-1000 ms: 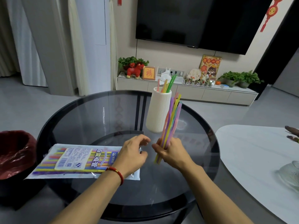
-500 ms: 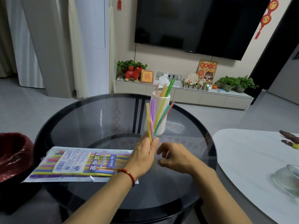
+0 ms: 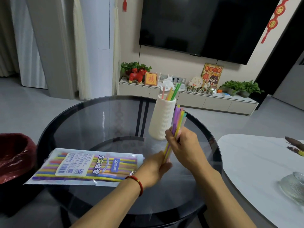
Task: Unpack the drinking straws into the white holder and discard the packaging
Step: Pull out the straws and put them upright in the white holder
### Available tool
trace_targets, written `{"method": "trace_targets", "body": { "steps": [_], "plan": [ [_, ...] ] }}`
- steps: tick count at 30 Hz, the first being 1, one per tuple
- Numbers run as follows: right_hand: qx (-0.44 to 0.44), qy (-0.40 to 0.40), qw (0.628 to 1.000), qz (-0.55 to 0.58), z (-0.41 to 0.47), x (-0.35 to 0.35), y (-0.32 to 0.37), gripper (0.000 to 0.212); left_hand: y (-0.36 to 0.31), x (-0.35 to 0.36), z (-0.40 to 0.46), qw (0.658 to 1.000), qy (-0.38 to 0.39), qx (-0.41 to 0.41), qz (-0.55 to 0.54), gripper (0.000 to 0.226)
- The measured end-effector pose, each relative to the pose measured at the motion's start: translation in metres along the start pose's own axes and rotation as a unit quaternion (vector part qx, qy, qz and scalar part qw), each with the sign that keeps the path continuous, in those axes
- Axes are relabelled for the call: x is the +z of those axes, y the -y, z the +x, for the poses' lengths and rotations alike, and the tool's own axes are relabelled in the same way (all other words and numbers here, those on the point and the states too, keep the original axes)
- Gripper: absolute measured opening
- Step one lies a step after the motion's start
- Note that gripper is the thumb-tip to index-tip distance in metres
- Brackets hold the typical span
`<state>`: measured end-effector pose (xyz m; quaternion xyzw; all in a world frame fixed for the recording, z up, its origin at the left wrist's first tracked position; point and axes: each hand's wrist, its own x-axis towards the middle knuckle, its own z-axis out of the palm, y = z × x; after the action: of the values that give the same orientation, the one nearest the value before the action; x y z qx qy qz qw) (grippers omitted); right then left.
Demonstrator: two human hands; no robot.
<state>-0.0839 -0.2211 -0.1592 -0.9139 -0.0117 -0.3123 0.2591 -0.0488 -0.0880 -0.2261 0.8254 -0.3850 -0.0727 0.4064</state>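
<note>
Round glass table under you, TV on the wall beyond, a red-lined bin off at your left. Your right hand is wrapped round a bundle of coloured straws, fingers curled about its middle, and the bundle stands nearly upright, tips leaning away from you. Your left hand is at the bundle's lower end, fingers closed on the bottom of the straws, red bracelet at the wrist. The bundle's tips sit just beside the white holder, on its right, below the rim. A few straws already stand inside the holder, pink, orange, green. The packet lies flat on the glass left of your left hand, label up, with coloured straws showing through the plastic.
</note>
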Motion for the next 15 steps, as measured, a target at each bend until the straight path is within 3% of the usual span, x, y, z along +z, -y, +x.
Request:
{"method": "trace_targets", "body": {
  "steps": [4,6,8,10,12,15],
  "plan": [
    [0.013,0.054,0.998,0.002,-0.003,0.004,-0.008,0.036,0.002,-0.014,0.001,1.0,-0.019,-0.018,0.0,0.025],
    [0.034,0.028,0.999,0.022,-0.003,-0.001,-0.015,0.04,0.007,-0.022,0.001,0.997,-0.076,-0.024,-0.02,0.046],
    [0.063,-0.041,0.995,0.065,0.002,-0.011,-0.02,0.044,0.015,-0.03,-0.001,0.993,-0.118,-0.027,0.002,0.046],
    [0.113,-0.124,0.976,0.141,0.015,-0.024,-0.022,0.046,0.028,-0.036,-0.003,0.987,-0.124,-0.056,0.09,0.038],
    [0.162,-0.205,0.94,0.219,0.035,-0.036,-0.022,0.041,0.041,-0.037,-0.006,0.972,-0.095,-0.109,0.188,0.034],
    [0.208,-0.304,0.877,0.31,0.065,-0.047,-0.017,0.039,0.051,-0.034,-0.008,0.968,-0.053,-0.13,0.21,0.037]
  ]
}}
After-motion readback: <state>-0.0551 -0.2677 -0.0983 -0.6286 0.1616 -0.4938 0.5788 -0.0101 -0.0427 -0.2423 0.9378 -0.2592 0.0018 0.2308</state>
